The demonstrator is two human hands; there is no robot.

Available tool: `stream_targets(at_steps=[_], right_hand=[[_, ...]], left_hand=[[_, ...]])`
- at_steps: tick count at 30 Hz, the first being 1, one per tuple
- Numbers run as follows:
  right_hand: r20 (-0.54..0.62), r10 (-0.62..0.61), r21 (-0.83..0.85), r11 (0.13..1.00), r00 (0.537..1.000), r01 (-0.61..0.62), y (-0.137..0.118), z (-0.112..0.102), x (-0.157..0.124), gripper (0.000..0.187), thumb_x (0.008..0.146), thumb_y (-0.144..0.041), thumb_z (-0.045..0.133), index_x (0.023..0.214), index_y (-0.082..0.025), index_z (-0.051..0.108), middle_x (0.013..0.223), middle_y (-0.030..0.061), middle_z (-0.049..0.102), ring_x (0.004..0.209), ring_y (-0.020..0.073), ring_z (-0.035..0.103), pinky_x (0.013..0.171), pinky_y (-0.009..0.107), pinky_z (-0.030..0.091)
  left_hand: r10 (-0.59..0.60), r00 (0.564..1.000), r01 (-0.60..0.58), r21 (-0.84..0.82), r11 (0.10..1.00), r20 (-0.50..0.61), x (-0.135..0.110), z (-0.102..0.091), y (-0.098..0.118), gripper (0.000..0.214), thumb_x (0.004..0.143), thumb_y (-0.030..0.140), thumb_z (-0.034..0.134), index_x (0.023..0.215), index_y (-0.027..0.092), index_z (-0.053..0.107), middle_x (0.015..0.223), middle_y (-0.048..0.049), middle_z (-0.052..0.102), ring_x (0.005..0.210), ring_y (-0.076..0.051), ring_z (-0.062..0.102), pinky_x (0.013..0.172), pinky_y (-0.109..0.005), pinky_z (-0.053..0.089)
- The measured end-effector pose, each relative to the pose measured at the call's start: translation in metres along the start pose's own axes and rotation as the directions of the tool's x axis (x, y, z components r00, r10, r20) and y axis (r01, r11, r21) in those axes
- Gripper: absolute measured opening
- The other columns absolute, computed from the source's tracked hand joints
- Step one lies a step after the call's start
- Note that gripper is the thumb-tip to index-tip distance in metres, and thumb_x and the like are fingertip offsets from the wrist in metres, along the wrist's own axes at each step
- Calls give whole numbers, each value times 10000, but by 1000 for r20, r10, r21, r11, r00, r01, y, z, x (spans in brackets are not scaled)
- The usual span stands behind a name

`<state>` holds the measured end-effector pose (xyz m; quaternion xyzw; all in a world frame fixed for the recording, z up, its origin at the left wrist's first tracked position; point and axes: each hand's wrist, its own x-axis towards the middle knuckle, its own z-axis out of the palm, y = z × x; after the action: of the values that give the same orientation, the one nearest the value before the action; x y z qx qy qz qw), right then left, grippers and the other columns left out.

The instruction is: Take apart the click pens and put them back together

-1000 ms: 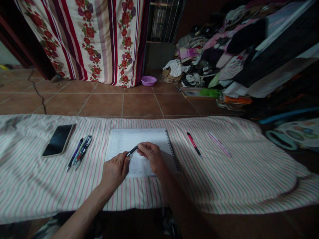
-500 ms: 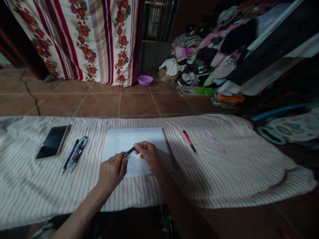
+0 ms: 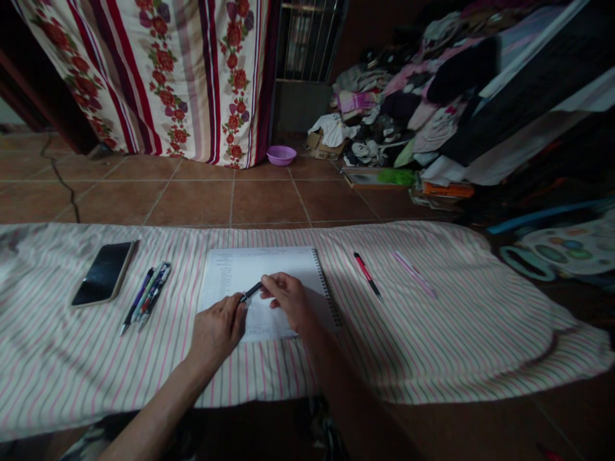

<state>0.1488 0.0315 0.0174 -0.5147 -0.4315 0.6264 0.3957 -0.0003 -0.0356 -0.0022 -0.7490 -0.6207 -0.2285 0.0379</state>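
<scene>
A dark pen [image 3: 252,292] is held between my two hands, slanting over a spiral notebook [image 3: 269,262]. My left hand [image 3: 218,326] is closed on the pen's lower left end. At the upper right end, my right hand [image 3: 287,299] pinches it between thumb and fingers. The notebook lies flat, its wire binding on the right and printed rows along its left side. A red and black pen [image 3: 368,275] and a pale pink pen [image 3: 414,273] lie to the right. Several pens [image 3: 145,298] sit bunched to the left, beside a dark-screened phone [image 3: 104,273].
A striped cloth [image 3: 456,333] covers the low surface under everything. Beyond it are floor tiles [image 3: 192,198], a purple basin [image 3: 281,155] and a floral curtain [image 3: 196,77]. Heaped clothes [image 3: 384,115] fill the back right. A cable [image 3: 62,179] runs along the floor at left.
Both hands keep the same hold on the pen, with barely any movement. The whole view has shifted very slightly.
</scene>
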Motion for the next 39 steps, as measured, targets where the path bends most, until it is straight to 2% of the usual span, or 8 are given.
stream_targets(at_steps=[4,8,14,18,25,28,35,39], right_hand=[[-29,-41,-78,996,999,39,0,-1,1,232,625,-381,643,603,-159,580,545,3,602,507,113,545,421,205,312],[-17,-48,-41,998,999,48,-3,-2,0,204,609,-352,649,606,-153,605,520,-12,574,525,110,536,454,211,316],[31,-19,8,1000,999,19,-6,-4,-4,209,617,-335,646,739,-167,664,689,18,656,641,127,599,510,207,366],[59,42,64,997,997,-46,-7,-3,-5,279,634,-383,641,840,-195,630,825,22,671,715,148,642,495,195,396],[-3,-42,-47,998,999,42,0,-2,0,247,607,-404,659,617,-168,586,542,-9,580,545,125,562,417,196,320],[5,-52,-30,998,999,52,0,-3,0,207,609,-363,658,646,-163,619,563,-10,587,558,114,551,444,198,330],[44,76,59,995,996,-78,-7,-2,-5,242,666,-378,628,822,-195,607,809,19,663,663,133,639,439,172,353],[-4,17,-40,999,1000,-17,-4,-1,-4,285,656,-446,631,678,-169,566,660,13,625,541,114,597,381,167,294]], left_hand=[[12,1000,-12,-8,1000,-2,-1,1,0,266,905,299,347,1006,153,545,752,-38,673,632,-163,642,514,-246,457],[15,1000,-15,-5,1000,3,-2,1,-1,260,906,296,349,1009,155,541,768,-41,675,648,-165,645,521,-248,461],[8,1000,-8,-12,1000,-1,-1,0,0,266,906,295,341,1000,154,545,760,-48,678,646,-161,648,528,-241,470],[2,1000,-3,-18,1000,-15,-1,0,0,261,901,293,351,985,151,553,762,-52,678,640,-163,648,524,-243,473],[21,999,-21,5,1000,-24,-2,0,0,271,905,293,334,994,155,550,755,-49,680,632,-154,643,517,-233,464],[21,1000,-21,8,1000,-11,-1,0,1,268,906,295,338,990,154,549,744,-44,675,635,-157,643,520,-237,461],[-1,1000,1,6,1000,5,0,-1,1,275,906,299,331,982,159,556,727,-43,670,613,-149,634,509,-229,455],[16,1000,-16,5,1000,-11,-2,1,0,269,906,296,338,996,160,552,757,-49,676,630,-152,635,521,-234,459]])
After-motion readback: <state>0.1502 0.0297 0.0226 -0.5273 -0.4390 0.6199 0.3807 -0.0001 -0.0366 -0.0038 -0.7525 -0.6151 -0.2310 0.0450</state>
